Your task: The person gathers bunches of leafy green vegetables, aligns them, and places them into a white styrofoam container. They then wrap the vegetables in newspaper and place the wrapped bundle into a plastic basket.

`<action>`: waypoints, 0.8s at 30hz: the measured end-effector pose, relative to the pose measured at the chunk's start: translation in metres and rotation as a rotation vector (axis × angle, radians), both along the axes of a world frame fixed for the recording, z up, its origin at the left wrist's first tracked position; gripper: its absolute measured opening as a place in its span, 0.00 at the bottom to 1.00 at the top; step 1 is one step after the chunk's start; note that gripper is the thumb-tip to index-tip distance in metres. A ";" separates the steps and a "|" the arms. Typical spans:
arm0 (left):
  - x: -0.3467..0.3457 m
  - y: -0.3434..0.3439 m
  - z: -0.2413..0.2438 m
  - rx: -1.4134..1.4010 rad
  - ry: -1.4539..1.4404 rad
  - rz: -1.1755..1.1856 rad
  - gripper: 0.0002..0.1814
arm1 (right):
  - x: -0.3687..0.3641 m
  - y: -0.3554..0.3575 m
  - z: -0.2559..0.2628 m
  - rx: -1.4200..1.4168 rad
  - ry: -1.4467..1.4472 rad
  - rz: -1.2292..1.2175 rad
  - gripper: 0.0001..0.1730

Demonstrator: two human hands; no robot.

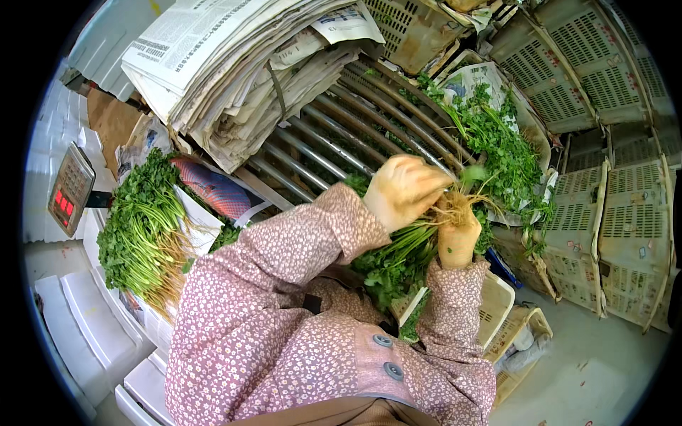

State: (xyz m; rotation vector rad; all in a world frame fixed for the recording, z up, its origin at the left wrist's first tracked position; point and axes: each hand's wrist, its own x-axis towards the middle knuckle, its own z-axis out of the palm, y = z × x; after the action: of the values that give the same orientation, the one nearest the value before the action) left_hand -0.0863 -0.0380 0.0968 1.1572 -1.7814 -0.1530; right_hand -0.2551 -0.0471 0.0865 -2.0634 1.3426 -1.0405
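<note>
My right hand (459,239) is closed around the root end of a bunch of leafy green herbs (410,242) that looks like coriander. Its thin tan roots (454,207) stick up out of the fist, while the stems and leaves hang down toward my body. My left hand (406,190) is blurred, with bent fingers at the roots; whether it pinches anything cannot be made out. Both hands are above a rack of metal bars (330,154). Beyond my right hand, a loose heap of the same greens (498,149) rests on newspaper in a plastic crate.
A thick stack of newspapers (229,74) sits on the rack's far left. Trimmed greens (144,229) lie with roots aligned beside a digital scale display (72,189). Slatted plastic crates (575,213) are stacked at right, white foam boxes (90,330) at left.
</note>
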 end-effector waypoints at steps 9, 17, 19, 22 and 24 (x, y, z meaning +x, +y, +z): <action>0.058 -0.069 -0.030 0.636 -0.311 0.574 0.45 | -0.075 0.057 0.017 0.285 -0.130 0.282 0.04; -0.040 -0.043 -0.129 1.392 -0.693 -0.206 0.48 | -0.075 0.053 0.043 0.251 -0.008 0.243 0.07; -0.019 -0.045 -0.102 1.571 -0.147 -0.154 0.39 | -0.086 0.052 0.046 0.215 0.003 0.274 0.06; 0.024 -0.041 -0.114 1.060 0.622 0.225 0.33 | -0.089 0.050 0.061 0.243 -0.018 0.355 0.05; 0.063 -0.060 -0.158 0.684 0.539 0.333 0.35 | -0.092 0.052 0.060 0.223 -0.009 0.393 0.04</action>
State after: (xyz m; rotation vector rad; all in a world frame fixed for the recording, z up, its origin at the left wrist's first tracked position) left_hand -0.0231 -0.0978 -0.0616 1.6749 -1.0520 -0.8380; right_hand -0.3470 0.0046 0.1460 -2.0364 0.9435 -0.6955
